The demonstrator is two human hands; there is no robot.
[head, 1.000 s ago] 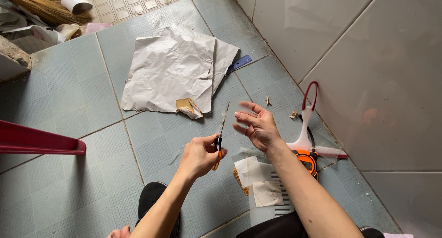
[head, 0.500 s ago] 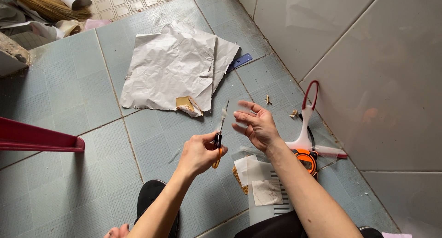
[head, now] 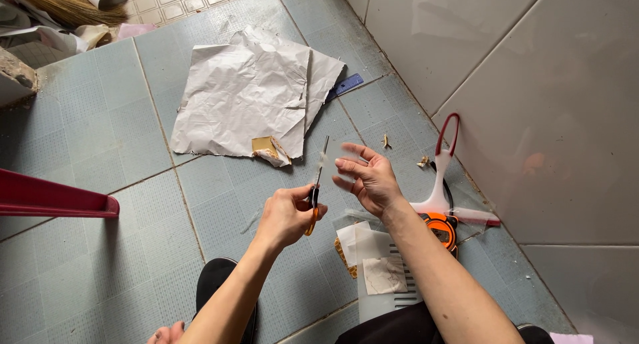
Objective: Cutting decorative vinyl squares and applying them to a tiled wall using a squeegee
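**Scissors raised over a tiled floor**

Head view: the left hand (head: 287,214) is clenched around the orange-handled scissors (head: 317,184), blades pointing up and away. The right hand (head: 367,177) hovers just beside the blades, fingers spread, seemingly pinching a thin clear strip, too faint to confirm. A crumpled sheet of paper (head: 246,94) lies beyond; 1 tape measure (head: 440,227) sits near the wall.

I see even, soft daylight with faint shadows; a pale sheen on the wall tiles (head: 532,71) at two o'clock, mild wide-angle bending at the edges, and my right hand (head: 369,177) slightly blurred.
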